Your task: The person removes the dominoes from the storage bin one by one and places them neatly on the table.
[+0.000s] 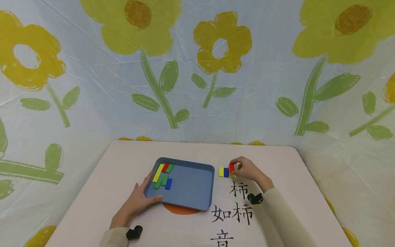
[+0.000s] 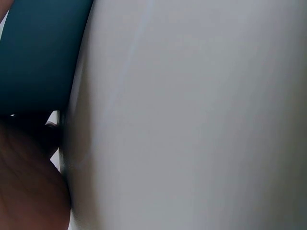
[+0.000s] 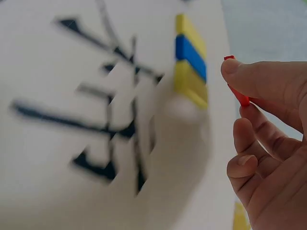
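Note:
Between thumb and fingers my right hand (image 1: 248, 168) pinches a red block (image 1: 231, 167), held off the table. In the right wrist view the red block (image 3: 240, 93) is seen edge-on in the right hand (image 3: 268, 129). Below it lie a yellow block (image 3: 189, 82), a blue block (image 1: 226, 172) and another yellow block (image 1: 221, 172), side by side. My left hand (image 1: 138, 199) rests with spread fingers around the near-left corner of a blue-grey tray (image 1: 191, 185), thumb along its front edge. The left wrist view shows only the tray's dark side (image 2: 43, 57) and part of that hand.
Inside the tray's left part lie several flat blocks: yellow ones (image 1: 156, 176), a red one (image 1: 166, 167), green ones (image 1: 158, 183) and a blue one (image 1: 168, 184). Large black characters (image 1: 243, 213) mark the pale table (image 1: 172, 226). A flower-print curtain (image 1: 259, 85) surrounds the table.

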The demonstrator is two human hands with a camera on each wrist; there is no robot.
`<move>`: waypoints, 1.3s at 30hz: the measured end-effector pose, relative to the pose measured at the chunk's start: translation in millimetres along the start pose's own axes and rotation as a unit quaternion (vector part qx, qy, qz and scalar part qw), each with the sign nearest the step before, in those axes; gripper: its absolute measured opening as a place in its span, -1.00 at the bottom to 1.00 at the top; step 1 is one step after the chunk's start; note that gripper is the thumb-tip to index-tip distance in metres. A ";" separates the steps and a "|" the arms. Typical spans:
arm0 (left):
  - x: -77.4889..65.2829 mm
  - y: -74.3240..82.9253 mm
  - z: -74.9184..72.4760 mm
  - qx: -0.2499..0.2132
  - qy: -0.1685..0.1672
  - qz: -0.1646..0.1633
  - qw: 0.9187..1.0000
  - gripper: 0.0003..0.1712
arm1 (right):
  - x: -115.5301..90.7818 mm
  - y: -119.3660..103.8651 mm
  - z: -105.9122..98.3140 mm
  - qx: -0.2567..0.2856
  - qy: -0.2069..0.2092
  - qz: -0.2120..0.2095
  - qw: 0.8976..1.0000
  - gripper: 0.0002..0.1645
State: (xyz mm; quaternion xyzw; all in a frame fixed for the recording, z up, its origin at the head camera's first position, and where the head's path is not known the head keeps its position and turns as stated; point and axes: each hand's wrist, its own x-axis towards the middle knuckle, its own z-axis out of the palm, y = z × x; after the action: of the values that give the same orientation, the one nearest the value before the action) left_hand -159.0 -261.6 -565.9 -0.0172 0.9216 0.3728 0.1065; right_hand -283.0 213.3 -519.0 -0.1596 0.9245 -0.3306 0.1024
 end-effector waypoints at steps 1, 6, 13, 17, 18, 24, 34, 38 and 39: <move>0.4 0.4 -0.4 -0.001 0.000 0.000 1.000 0.32 | -1.7 3.8 -0.6 -0.001 0.000 0.003 1.000 -0.50; -0.5 0.6 0.3 0.005 -0.004 -0.005 1.000 0.32 | -12.5 17.9 1.6 0.006 0.004 0.034 0.999 -0.48; 0.7 2.4 -0.9 0.007 0.000 -0.004 1.000 0.33 | -14.4 24.5 5.6 0.016 -0.003 0.066 0.998 -0.46; 1.2 3.0 -0.6 0.004 -0.002 -0.007 1.000 0.33 | -13.7 26.1 9.2 0.013 0.001 0.062 0.998 -0.48; 1.2 2.9 -0.4 0.004 -0.003 -0.007 1.000 0.33 | -13.5 26.4 10.1 0.012 0.001 0.061 0.998 -0.48; 1.2 2.1 -0.2 0.000 -0.002 -0.004 1.000 0.33 | -12.8 25.5 13.5 0.008 0.001 0.062 0.998 -0.48; 1.9 0.2 0.3 -0.003 0.002 0.009 1.000 0.33 | -12.1 24.0 14.4 0.004 0.001 0.052 0.999 -0.48; 1.8 -1.1 1.1 -0.005 0.005 0.012 1.000 0.33 | -12.3 23.5 13.4 0.008 -0.004 0.058 0.998 -0.39; 1.6 -1.6 1.3 -0.003 0.006 0.013 1.000 0.33 | -12.0 23.2 13.0 0.006 -0.006 0.057 0.998 -0.35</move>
State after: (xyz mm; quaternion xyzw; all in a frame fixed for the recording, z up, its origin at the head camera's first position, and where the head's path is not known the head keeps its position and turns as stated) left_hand -160.2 -261.7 -568.2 -0.0080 0.9212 0.3770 0.0958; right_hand -273.4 227.0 -542.8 -0.1080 0.9293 -0.3290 0.1280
